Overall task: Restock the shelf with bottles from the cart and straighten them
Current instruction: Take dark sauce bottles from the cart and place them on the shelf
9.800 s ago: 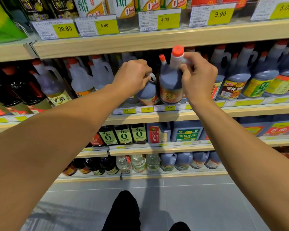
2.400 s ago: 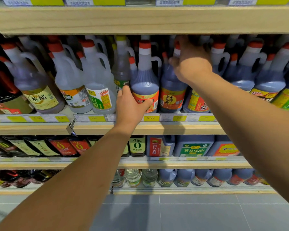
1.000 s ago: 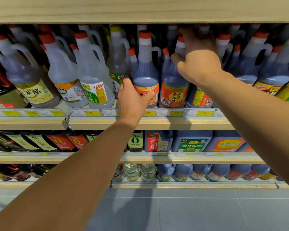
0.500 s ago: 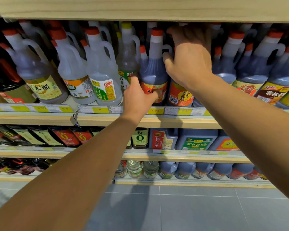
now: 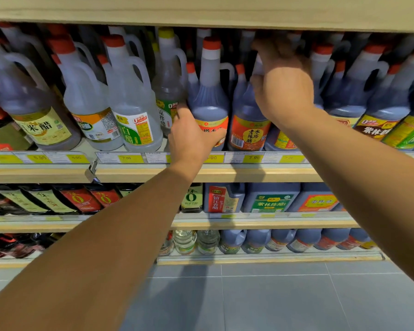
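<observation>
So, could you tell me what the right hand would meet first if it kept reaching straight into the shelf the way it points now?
Probably the bottles in the rear rows: the right hand already reaches past the front dark bottle, fingers pointing up and back under the upper shelf board. Depth there is dim, so this is uncertain.

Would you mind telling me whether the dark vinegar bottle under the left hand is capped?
Capped: the dark vinegar bottle has a red cap on its neck, while the left hand grips its label.

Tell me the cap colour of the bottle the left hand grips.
Red, on the dark vinegar bottle; clearest in the head view.
</observation>
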The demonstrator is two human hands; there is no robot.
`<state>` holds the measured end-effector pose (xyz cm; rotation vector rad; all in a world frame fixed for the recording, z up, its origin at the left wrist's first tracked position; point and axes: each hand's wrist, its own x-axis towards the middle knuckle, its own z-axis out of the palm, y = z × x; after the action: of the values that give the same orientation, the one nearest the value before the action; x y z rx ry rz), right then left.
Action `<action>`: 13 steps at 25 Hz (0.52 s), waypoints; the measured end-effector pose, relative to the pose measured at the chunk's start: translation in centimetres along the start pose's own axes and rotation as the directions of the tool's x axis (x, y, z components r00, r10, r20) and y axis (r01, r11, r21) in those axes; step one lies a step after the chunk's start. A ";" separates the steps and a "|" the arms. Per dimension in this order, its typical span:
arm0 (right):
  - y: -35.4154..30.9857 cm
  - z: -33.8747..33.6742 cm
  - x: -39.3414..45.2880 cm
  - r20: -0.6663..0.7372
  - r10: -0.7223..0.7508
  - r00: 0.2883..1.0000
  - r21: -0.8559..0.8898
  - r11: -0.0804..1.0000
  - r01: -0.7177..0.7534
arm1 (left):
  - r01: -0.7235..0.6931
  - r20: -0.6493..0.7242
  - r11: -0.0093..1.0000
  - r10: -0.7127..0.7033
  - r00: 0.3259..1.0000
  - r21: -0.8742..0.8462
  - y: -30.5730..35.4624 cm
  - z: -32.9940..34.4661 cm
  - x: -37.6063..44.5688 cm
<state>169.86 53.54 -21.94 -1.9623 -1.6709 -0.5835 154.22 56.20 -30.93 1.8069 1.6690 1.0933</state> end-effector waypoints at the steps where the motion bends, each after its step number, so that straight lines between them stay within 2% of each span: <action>1: 0.0 0.1 -0.1 -0.008 -0.002 1.000 0.005 1.000 0.002 | -0.016 0.013 1.000 0.017 1.000 -0.013 -0.2 -0.2 -0.1; 8: -0.4 -0.5 -0.6 0.006 -0.029 1.000 0.008 1.000 0.029 | -0.054 0.010 0.999 0.054 0.998 -0.001 -0.1 -0.2 -0.9; 11: -1.7 -1.8 -1.4 0.043 0.025 0.999 -0.013 1.000 -0.024 | -0.062 0.052 0.998 0.062 0.997 -0.010 -0.3 -1.0 -1.0; 13: -3.6 -2.2 -1.7 0.040 0.021 0.999 -0.005 1.000 -0.021 | -0.102 0.027 0.995 0.101 0.995 0.022 -1.0 -3.0 -1.1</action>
<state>166.04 51.33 -20.86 -2.0041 -1.6722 -0.5441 151.33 54.77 -30.21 1.9310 1.5972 1.0921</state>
